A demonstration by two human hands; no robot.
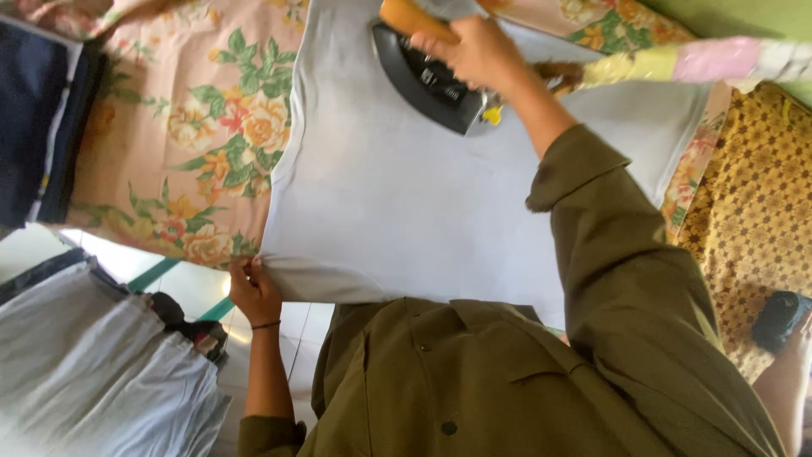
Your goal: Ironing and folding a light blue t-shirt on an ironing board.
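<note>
A pale grey-white garment (397,195) lies spread flat on a floral-covered ironing surface (203,135). My right hand (478,51) is closed around the orange-brown handle (404,15) of a black iron (427,85), which rests on the upper part of the garment. My right arm in an olive sleeve (617,279) reaches across the cloth. My left hand (251,288) pinches the garment's near left corner at the surface's edge, pulling it taut. A thin dark band circles that wrist.
A pile of folded pale clothes (93,364) sits at lower left, with dark folded clothes (38,118) at upper left. A brown patterned fabric (753,220) lies to the right. A pastel-wrapped cord (694,61) runs from the iron to the upper right. White floor tiles (194,288) show below.
</note>
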